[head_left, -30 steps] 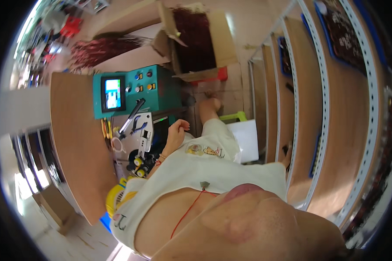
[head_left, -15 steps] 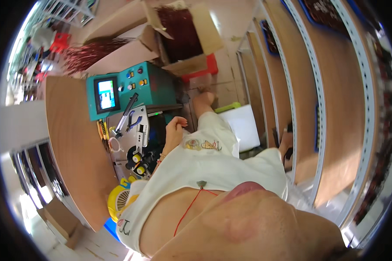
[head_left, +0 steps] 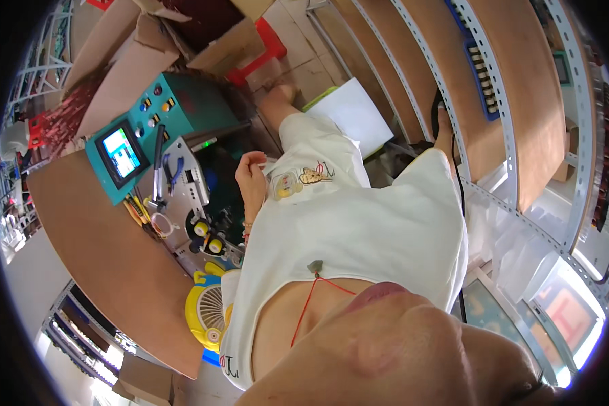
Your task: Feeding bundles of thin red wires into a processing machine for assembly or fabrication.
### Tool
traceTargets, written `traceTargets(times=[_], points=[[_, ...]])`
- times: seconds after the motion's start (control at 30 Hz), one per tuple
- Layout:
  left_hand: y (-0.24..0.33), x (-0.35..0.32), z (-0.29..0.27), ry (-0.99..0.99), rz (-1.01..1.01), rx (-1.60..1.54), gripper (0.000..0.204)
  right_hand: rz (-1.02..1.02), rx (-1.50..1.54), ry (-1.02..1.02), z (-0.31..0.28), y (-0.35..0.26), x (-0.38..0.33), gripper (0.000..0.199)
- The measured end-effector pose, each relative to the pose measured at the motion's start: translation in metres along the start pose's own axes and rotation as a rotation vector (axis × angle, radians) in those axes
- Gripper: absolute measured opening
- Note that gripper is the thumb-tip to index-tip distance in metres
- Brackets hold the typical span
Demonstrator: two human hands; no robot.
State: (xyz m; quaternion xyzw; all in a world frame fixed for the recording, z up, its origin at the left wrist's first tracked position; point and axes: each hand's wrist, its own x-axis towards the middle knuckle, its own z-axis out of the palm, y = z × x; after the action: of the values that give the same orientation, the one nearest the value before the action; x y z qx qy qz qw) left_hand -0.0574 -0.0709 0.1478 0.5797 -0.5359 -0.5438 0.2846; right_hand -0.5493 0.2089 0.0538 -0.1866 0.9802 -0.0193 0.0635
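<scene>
My left hand [head_left: 252, 177], with a bracelet at its wrist, hangs by the front edge of the machine bench. Its fingers are loosely bent, and nothing shows in them. Nearest to it is a metal machine plate [head_left: 191, 177] with yellow-and-black rollers [head_left: 201, 229]. Behind stands a teal control box [head_left: 176, 108] with a lit screen [head_left: 120, 152] and several knobs. Blue-handled pliers [head_left: 174, 170] lie on the plate. On my right, only a piece of my right arm [head_left: 444, 128] shows by the shelf, beside something black; its fingers cannot be made out.
A wooden tabletop [head_left: 95, 230] runs along the left, with a yellow fan [head_left: 206, 308] at its near end. Open cartons [head_left: 125, 74] and a red stool [head_left: 271, 47] stand at the back. Shelving [head_left: 480, 122] with a blue tray [head_left: 482, 78] fills the right. A white board [head_left: 352, 115] lies beside my leg.
My view has turned to the right, so the machine and cartons sit further left and more of the shelving shows. My left hand stays near the bench edge, its fingers bent.
</scene>
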Motion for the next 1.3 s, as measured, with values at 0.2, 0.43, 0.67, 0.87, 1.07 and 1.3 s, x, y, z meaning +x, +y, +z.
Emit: traceTargets(times=[0.2, 0.43, 0.67, 0.87, 1.07, 1.3], points=[[-0.029, -0.015, 0.01, 0.068, -0.059, -0.085, 0.025, -0.092, 0.108, -0.073, -0.002, -0.057, 0.018, 0.065], [-0.038, -0.032, 0.006, 0.162, -0.152, -0.201, 0.024, -0.196, 0.304, -0.178, -0.008, -0.139, 0.035, 0.065], [0.009, -0.014, -0.009, 0.13, -0.05, -0.153, 0.028, -0.358, 0.664, -0.203, -0.012, -0.256, -0.002, 0.078], [0.063, 0.021, -0.015, 0.09, 0.031, -0.232, 0.026, -0.545, 0.679, -0.325, -0.077, -0.36, -0.04, 0.094], [0.143, 0.125, 0.034, -0.19, 0.121, -0.261, 0.045, -0.725, 0.682, -0.377, -0.138, -0.417, -0.04, 0.085], [0.25, 0.234, 0.082, -0.344, -0.09, -0.627, 0.067, -0.883, 0.629, -0.315, -0.192, -0.51, -0.023, 0.073]])
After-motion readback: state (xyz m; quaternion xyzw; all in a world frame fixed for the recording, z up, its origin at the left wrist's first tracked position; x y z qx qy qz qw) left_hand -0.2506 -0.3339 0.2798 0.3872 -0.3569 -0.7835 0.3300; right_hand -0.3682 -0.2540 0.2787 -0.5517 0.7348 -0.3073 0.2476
